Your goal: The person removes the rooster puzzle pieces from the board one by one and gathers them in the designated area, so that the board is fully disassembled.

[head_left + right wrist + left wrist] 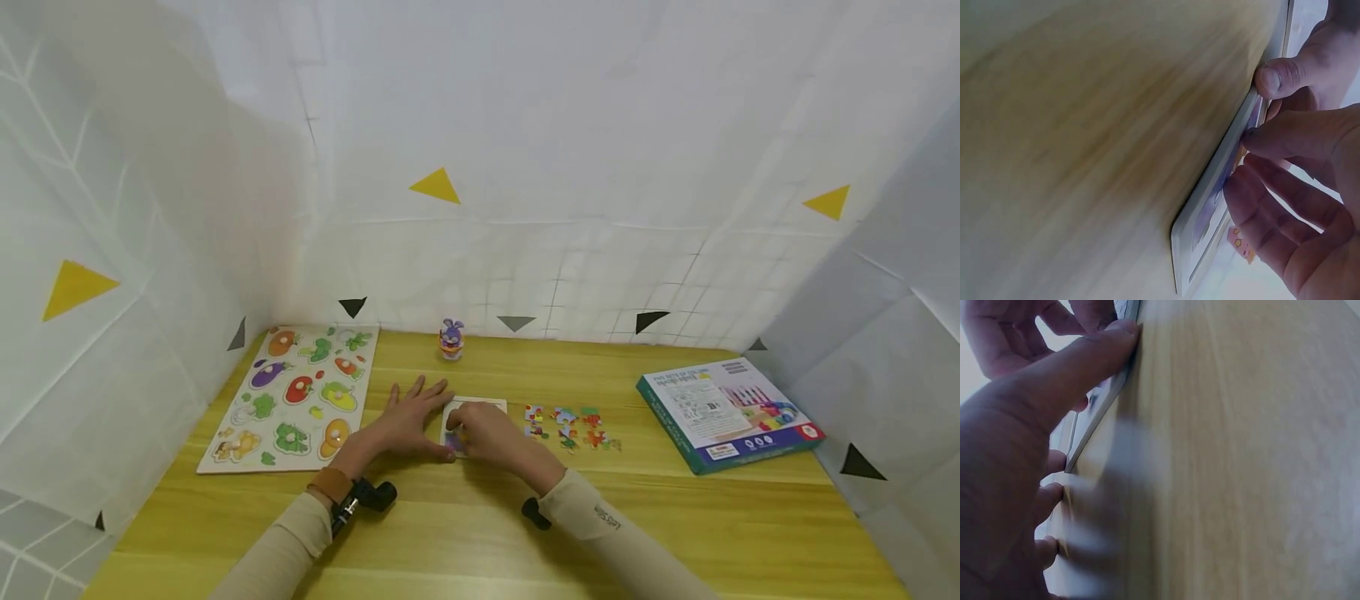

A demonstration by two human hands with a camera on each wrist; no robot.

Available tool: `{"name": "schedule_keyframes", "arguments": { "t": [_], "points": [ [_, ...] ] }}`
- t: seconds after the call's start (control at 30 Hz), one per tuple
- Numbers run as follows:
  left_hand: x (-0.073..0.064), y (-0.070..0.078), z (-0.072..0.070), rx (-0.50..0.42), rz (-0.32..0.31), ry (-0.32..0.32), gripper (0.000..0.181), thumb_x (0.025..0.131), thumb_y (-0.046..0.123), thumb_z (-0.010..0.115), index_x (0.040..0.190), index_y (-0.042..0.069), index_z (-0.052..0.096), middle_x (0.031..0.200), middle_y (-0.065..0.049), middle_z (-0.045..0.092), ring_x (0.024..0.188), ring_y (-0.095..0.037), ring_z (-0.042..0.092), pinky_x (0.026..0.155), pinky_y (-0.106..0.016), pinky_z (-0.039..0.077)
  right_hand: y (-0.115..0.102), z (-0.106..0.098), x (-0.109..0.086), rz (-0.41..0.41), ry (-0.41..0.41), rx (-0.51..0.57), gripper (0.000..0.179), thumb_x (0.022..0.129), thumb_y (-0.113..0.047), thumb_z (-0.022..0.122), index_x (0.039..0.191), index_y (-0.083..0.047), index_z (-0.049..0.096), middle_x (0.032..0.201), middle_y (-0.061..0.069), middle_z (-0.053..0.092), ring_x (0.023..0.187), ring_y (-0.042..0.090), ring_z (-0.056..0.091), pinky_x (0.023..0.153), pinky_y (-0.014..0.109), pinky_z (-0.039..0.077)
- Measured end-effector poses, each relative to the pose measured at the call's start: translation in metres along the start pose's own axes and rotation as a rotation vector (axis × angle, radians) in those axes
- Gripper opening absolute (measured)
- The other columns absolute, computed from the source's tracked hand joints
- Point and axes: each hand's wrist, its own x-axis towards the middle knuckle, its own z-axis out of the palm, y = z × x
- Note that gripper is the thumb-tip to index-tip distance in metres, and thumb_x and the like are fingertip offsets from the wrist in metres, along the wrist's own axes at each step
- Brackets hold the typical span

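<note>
A small jigsaw tray (pixel 497 403) with a pale rim lies flat on the table, part of a purple picture showing in it. My left hand (pixel 405 423) spreads its fingers at the tray's left side, and the thumb (pixel 1119 336) rests on the near edge. Bent over the tray, my right hand (pixel 483 433) has its thumb (pixel 1266 139) and fingertips close together on a jigsaw piece; the hand mostly hides that piece. Several loose jigsaw pieces (pixel 566 417) lie to the right of the tray.
To the left lies a board with vegetable pictures (pixel 315 412). A purple rabbit figurine (pixel 452 340) stands behind the tray. At the right is a flat boxed set (pixel 727 412) with a green side. White sheeting (pixel 555 150) closes off the back and sides.
</note>
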Motion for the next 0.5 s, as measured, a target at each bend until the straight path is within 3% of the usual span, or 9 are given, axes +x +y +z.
{"name": "schedule_keyframes", "arguments": {
  "t": [0.27, 0.5],
  "points": [
    [-0.0007, -0.0012, 0.0012, 0.004, -0.004, -0.009, 0.106, 0.076, 0.067, 0.075, 0.159, 0.018, 0.03, 0.166, -0.006, 0.017, 0.15, -0.041, 0.002, 0.11, -0.073, -0.003, -0.0014, 0.0017, 0.0009, -0.038, -0.003, 0.011, 0.019, 0.082, -0.016, 0.085, 0.097, -0.009, 0.078, 0.088, 0.001, 0.068, 0.077, 0.01, 0.059, 0.072, 0.026, 0.052],
    [0.0001, -0.0031, -0.0024, -0.005, 0.013, -0.026, 0.106, 0.075, 0.066, 0.077, 0.158, 0.018, 0.032, 0.166, -0.008, 0.018, 0.15, -0.043, 0.002, 0.109, -0.075, -0.004, -0.0022, -0.0008, 0.0052, -0.043, -0.023, 0.021, 0.022, 0.082, -0.021, 0.085, 0.098, -0.008, 0.078, 0.088, 0.002, 0.068, 0.075, 0.011, 0.054, 0.067, 0.026, 0.047]
  ]
}}
